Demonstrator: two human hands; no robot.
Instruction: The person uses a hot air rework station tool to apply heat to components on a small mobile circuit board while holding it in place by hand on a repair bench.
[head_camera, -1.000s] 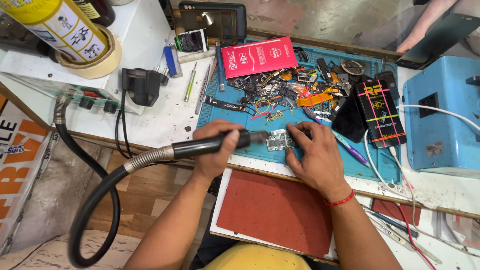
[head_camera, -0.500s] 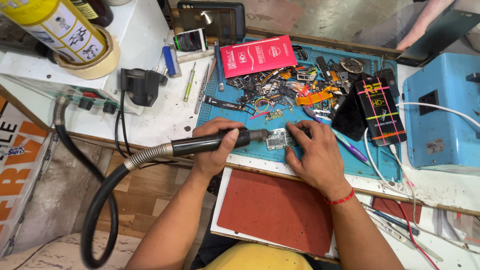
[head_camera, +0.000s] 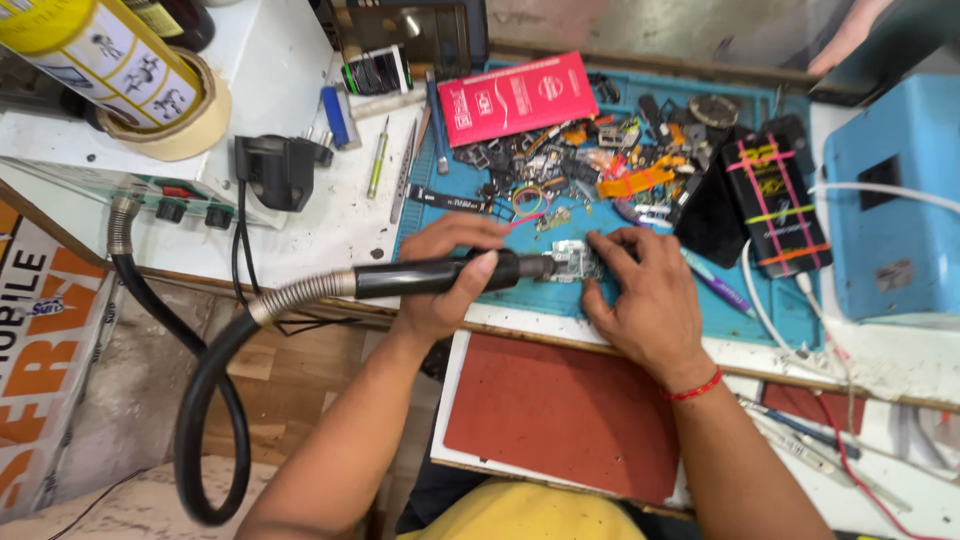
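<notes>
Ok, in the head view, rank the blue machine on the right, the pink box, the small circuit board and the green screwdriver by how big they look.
1. blue machine, cut off by the frame edge
2. pink box
3. green screwdriver and small circuit board: too unalike in shape to rank, and the board is partly hidden by the right hand.

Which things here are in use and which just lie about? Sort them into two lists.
In use: left hand gripping black hot-air wand; right hand steadying small circuit board; blue mat.

Lying about: red box; tape roll; green screwdriver; banded black phone; parts pile.
</notes>
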